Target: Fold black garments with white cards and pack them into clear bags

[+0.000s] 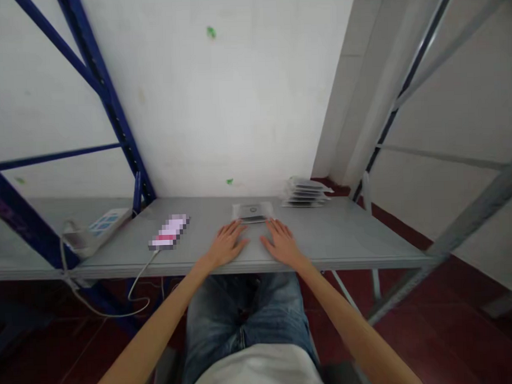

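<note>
My left hand (228,244) lies palm down on the grey shelf board (345,242), its fingers spread and nothing in it. Opposite it, my right hand (280,242) also rests flat with fingers apart, holding nothing. Just beyond the fingertips of both hands lies a flat, clear plastic packet (253,211) with a dark strip along its near side and a small round mark. Whether the fingertips touch the packet's near edge, I cannot tell. What the packet contains is too blurred to name.
A stack of similar flat packets (305,191) stands at the back right. To the left lie a pixelated phone (170,232) on a white cable (141,274) and a white power strip (108,228). Blue rack posts (110,102) rise at left, grey ones (471,218) at right.
</note>
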The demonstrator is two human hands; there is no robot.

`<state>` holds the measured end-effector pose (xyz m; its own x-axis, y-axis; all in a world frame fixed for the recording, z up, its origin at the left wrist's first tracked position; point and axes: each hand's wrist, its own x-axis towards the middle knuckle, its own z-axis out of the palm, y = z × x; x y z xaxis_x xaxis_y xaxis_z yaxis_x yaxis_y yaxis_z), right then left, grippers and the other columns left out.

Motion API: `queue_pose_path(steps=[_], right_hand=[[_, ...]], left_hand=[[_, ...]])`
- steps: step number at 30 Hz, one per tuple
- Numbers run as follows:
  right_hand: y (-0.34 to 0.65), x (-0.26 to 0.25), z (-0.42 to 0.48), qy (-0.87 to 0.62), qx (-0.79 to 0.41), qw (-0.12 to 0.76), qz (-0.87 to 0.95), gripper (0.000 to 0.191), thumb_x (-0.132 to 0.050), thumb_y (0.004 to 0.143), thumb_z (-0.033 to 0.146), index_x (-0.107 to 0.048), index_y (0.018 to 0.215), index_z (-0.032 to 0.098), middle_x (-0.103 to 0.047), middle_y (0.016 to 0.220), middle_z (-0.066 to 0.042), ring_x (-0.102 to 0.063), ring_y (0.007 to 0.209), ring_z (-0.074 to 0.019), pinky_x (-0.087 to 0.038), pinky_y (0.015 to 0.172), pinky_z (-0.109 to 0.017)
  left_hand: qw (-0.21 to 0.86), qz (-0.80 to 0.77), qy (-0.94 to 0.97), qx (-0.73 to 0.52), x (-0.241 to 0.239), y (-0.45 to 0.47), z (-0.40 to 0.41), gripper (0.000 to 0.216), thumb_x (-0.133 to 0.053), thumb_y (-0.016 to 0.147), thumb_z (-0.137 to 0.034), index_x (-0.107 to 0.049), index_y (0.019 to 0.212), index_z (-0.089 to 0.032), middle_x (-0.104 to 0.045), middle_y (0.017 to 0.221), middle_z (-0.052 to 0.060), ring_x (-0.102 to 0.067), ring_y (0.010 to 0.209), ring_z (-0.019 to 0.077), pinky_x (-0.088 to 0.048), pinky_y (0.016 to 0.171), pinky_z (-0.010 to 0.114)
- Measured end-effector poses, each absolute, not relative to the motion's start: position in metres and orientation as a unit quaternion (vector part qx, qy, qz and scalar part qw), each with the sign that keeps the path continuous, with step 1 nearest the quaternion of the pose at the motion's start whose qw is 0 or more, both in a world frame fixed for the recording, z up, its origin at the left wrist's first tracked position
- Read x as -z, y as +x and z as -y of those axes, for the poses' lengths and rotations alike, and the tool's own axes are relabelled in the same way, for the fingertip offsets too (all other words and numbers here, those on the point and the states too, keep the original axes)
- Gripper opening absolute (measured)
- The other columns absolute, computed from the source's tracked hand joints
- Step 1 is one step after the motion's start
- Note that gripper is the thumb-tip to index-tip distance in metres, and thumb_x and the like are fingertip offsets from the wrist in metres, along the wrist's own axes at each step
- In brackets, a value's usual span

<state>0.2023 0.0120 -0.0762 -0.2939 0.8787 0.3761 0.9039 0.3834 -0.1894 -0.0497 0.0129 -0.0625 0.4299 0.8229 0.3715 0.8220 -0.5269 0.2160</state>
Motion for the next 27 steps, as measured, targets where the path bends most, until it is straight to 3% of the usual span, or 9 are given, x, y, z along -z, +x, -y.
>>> queue_pose_path(steps=[4, 8, 17, 21, 27], right_hand=[[0.201, 0.077, -0.012, -0.556, 0.002, 0.194, 0.808, 0.074, -0.039, 0.106, 0.059, -0.031, 0.166, 0.016, -0.029, 0.172, -0.012, -0.026, 0.159, -0.0320, -0.026, 0.126, -0.050], [0.200, 0.076, -0.010, -0.561, 0.004, 0.199, 0.803, 0.073, -0.043, 0.105, 0.061, -0.040, 0.162, 0.016, -0.033, 0.170, -0.014, -0.029, 0.157, -0.0320, -0.028, 0.126, -0.049], [0.201, 0.076, -0.007, -0.551, 0.004, 0.226, 0.803, 0.066, -0.048, 0.104, 0.057, -0.049, 0.156, 0.017, -0.045, 0.163, -0.017, -0.042, 0.150, -0.0309, -0.031, 0.124, -0.050], [0.200, 0.075, -0.006, -0.551, 0.007, 0.220, 0.805, 0.061, -0.047, 0.105, 0.054, -0.052, 0.153, 0.015, -0.053, 0.157, -0.016, -0.046, 0.147, -0.0304, -0.032, 0.123, -0.049], [0.201, 0.076, -0.006, -0.553, 0.011, 0.188, 0.812, 0.061, -0.043, 0.107, 0.054, -0.049, 0.155, 0.017, -0.047, 0.162, -0.016, -0.039, 0.152, -0.0303, -0.029, 0.124, -0.053]], left_hand=[[0.016, -0.525, 0.828, -0.195, 0.070, -0.046, -0.015, 0.062, -0.039, 0.106, -0.056, -0.044, 0.157, -0.021, -0.041, 0.167, 0.013, -0.036, 0.155, 0.0293, -0.028, 0.127, 0.050], [-0.007, -0.533, 0.817, -0.221, 0.070, -0.045, -0.012, 0.062, -0.043, 0.104, -0.056, -0.048, 0.155, -0.020, -0.041, 0.166, 0.013, -0.038, 0.154, 0.0299, -0.031, 0.127, 0.047], [-0.024, -0.570, 0.785, -0.240, 0.071, -0.047, 0.001, 0.046, -0.044, 0.105, -0.043, -0.065, 0.138, -0.018, -0.062, 0.148, 0.015, -0.055, 0.141, 0.0292, -0.039, 0.122, 0.045], [-0.014, -0.570, 0.788, -0.231, 0.071, -0.046, 0.000, 0.046, -0.043, 0.106, -0.046, -0.064, 0.138, -0.020, -0.057, 0.154, 0.014, -0.049, 0.147, 0.0296, -0.035, 0.124, 0.049], [0.029, -0.550, 0.817, -0.168, 0.069, -0.053, 0.000, 0.058, -0.038, 0.106, -0.056, -0.052, 0.153, -0.025, -0.044, 0.165, 0.010, -0.036, 0.156, 0.0279, -0.024, 0.128, 0.054]])
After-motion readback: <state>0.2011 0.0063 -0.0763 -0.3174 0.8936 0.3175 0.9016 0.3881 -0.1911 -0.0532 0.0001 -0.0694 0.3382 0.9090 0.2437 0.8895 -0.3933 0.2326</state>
